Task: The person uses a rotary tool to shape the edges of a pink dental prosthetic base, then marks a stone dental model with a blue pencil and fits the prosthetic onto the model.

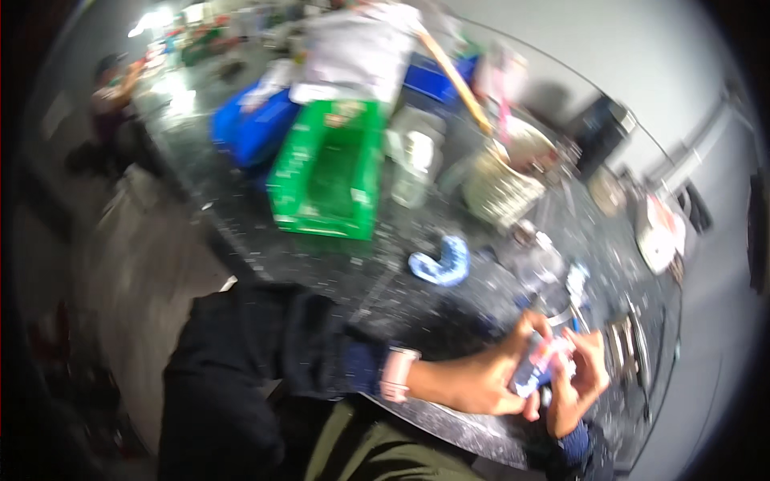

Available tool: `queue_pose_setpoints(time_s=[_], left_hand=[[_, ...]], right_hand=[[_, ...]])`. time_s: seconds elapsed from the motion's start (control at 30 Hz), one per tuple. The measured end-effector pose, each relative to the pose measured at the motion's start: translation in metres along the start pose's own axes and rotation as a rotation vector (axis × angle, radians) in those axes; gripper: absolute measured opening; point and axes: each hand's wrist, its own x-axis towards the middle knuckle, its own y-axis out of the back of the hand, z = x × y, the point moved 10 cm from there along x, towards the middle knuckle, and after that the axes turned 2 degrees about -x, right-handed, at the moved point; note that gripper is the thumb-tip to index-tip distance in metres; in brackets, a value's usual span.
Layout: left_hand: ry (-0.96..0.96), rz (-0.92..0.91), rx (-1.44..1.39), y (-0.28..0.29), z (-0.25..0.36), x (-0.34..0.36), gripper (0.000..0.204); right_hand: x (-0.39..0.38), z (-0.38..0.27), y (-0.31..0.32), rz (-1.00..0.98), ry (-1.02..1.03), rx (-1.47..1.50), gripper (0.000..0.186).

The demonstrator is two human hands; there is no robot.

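Observation:
My left hand (489,381), with a pale pink band at the wrist, reaches in from the left over the front of the dark bench. Its fingers are closed round a small pink and pale-blue piece (529,370), which is blurred. On the other side of that piece, my right hand (584,375) grips it too, fingers bent and thumb against it. Its exact kind cannot be made out. Beyond the hands, a light-blue U-shaped piece (451,263), like a dental arch, lies on the bench, touched by neither hand.
A green bin (285,196) stands farther back, beside a blue bin (241,132) and a clear container (413,172). To the right are a pale woven-looking pot (501,192) holding a wooden-handled tool (453,72), and metal tools (634,349). A person (112,96) is at far left.

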Motion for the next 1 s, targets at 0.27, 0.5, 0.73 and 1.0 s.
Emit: queue_pose_setpoints(time_s=[0.27,0.5,0.73,1.0], left_hand=[[0.174,0.011,-0.099,0.008,-0.002,0.001,0.083],[0.257,-0.013,-0.209,0.001,-0.005,0.001,0.080],[0.256,-0.001,-0.014,0.004,-0.003,0.002,0.085],[0.224,0.003,0.008,0.004,0.000,0.000,0.087]], right_hand=[[0.010,-0.013,0.001,-0.089,0.102,-0.006,0.034],[0.011,-0.021,0.004,-0.126,0.173,0.021,0.027],[0.010,-0.024,0.006,-0.157,0.179,0.096,0.029],[0.010,-0.024,0.005,-0.167,0.175,0.153,0.029]])
